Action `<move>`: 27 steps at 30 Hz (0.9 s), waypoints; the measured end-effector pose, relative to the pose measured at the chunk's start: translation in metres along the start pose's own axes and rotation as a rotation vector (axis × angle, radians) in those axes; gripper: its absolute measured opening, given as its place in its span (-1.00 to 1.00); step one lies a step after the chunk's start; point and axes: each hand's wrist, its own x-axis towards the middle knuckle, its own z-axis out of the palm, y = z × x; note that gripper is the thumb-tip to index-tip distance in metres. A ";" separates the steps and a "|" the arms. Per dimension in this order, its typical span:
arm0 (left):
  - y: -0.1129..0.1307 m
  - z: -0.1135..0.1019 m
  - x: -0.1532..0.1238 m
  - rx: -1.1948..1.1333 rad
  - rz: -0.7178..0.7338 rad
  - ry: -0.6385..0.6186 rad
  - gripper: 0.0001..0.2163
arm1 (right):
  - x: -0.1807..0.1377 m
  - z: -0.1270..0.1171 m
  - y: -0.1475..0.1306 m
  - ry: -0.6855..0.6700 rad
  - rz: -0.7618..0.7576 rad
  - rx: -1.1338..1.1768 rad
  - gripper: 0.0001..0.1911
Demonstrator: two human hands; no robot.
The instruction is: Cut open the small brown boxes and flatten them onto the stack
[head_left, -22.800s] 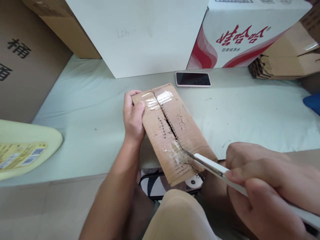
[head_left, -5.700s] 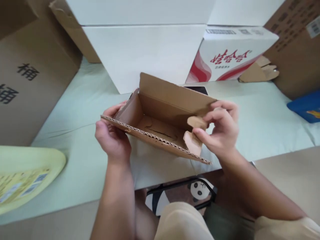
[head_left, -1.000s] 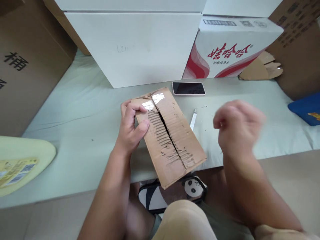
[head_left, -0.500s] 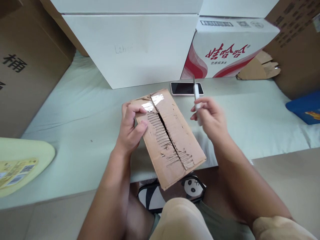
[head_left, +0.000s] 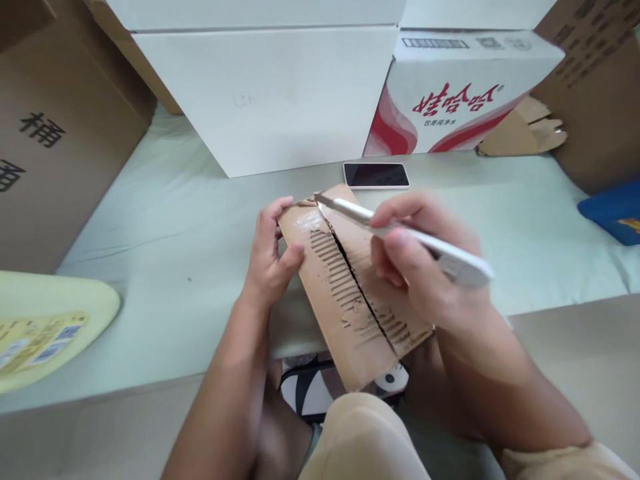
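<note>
A flat brown cardboard box (head_left: pixel 325 280) lies tilted in front of me, its top torn into ridges along a dark central seam. Strips of clear tape cross the far end of that seam. My left hand (head_left: pixel 273 257) grips the box's left edge, thumb on top. In my right hand (head_left: pixel 425 253), closed above the box's right half, is a white utility knife (head_left: pixel 445 257). Its blade points left, with the tip at the seam's far end; whether it touches the cardboard I cannot tell. The right hand is slightly blurred.
Beyond the box lies a phone (head_left: pixel 377 175) on the pale green sheet (head_left: pixel 200 227). A large white box (head_left: pixel 280 100) and a red-and-white carton (head_left: pixel 460 100) stand behind it. Brown cartons (head_left: pixel 65 147) flank both sides. A pale yellow-green container (head_left: pixel 60 320) is at left, a blue object (head_left: pixel 613 210) at right.
My right hand has brought the knife left and down over the box, turning its blade from pointing away to pointing left. The box and left hand have shifted slightly right.
</note>
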 end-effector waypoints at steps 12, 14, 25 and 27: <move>0.019 0.003 0.007 -0.285 -0.122 0.058 -0.57 | 0.002 0.007 -0.010 -0.073 -0.032 -0.329 -0.93; 0.017 0.004 0.006 -0.299 -0.119 0.062 -0.57 | 0.002 0.009 -0.010 -0.093 -0.034 -0.335 -0.93; 0.010 0.006 0.002 -0.370 -0.200 0.073 -0.51 | 0.003 0.009 -0.010 -0.093 -0.027 -0.337 -0.91; 0.009 0.007 0.002 -0.372 -0.196 0.099 -0.50 | 0.002 0.008 -0.012 -0.033 -0.039 -0.313 -0.93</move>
